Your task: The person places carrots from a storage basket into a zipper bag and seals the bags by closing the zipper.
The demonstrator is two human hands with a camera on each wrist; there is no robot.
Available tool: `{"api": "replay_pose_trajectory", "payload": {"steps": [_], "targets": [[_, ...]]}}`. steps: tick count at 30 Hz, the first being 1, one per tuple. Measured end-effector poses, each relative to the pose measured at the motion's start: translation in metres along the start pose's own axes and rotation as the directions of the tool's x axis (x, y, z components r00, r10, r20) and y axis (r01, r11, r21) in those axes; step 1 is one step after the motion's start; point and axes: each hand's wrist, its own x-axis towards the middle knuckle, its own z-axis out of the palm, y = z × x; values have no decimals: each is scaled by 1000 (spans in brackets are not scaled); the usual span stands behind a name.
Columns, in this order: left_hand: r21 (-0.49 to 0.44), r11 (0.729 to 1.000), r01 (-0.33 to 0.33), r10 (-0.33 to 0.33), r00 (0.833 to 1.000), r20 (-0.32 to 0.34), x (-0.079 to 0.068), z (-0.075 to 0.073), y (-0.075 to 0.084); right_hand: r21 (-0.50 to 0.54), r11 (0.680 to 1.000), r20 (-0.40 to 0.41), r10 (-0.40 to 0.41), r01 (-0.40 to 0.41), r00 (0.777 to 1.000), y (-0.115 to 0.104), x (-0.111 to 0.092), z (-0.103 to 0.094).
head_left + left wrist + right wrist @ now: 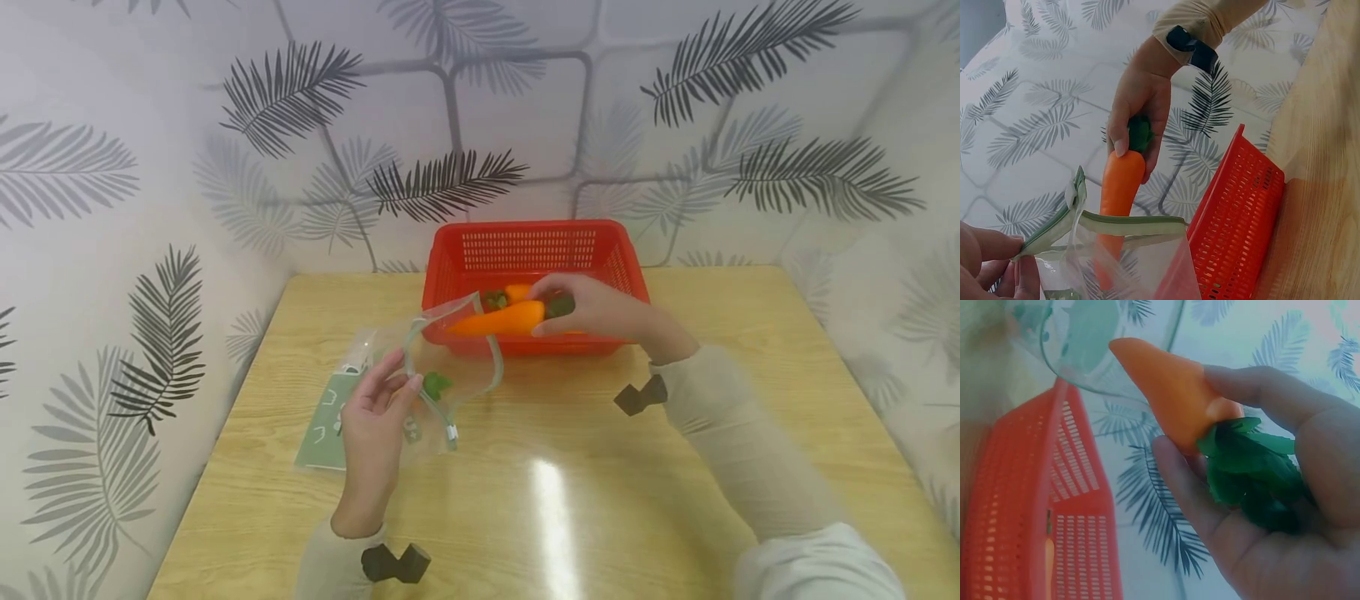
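An orange carrot with a green leafy top is gripped at its thick end by my right hand. Its narrow tip points left, at the open mouth of a clear zip bag. In the left wrist view, the lower part of the carrot shows through the bag's film. My left hand pinches the bag's rim between thumb and fingers. Through the clear film a green leafy piece is visible in the bag. In the right wrist view, the leafy top lies against my palm.
Behind the bag, a red perforated basket stands at the back of the wooden table, with another orange carrot inside. A green printed panel lies by the bag at left. Leaf-patterned walls border the table.
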Motion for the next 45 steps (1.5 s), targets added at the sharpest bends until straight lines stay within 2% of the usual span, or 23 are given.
{"api": "replay_pose_trajectory", "payload": {"steps": [4,9,22,30,36,41,45], "targets": [[-1,1000,7,-7,1000,3,-1,2,1,-46,998,-4,-36,36,999,-4,7,14],[-8,1000,16,-16,1000,10,0,3,1,-55,996,-10,-66,65,998,-8,16,29],[4,1000,13,-13,1000,26,-1,6,3,-141,982,-57,-137,128,989,-16,31,55],[-1,1000,7,-7,999,32,-1,6,3,-170,982,-77,-95,81,992,-25,40,74],[7,1000,4,-4,999,34,-1,7,3,-192,977,-119,-115,91,986,-23,45,84],[-12,1000,10,-9,1000,26,-2,7,1,-216,973,-148,-108,74,983,-22,46,87],[-19,1000,6,-6,1000,17,-2,9,1,-193,978,-170,-110,76,979,-21,43,83]]}}
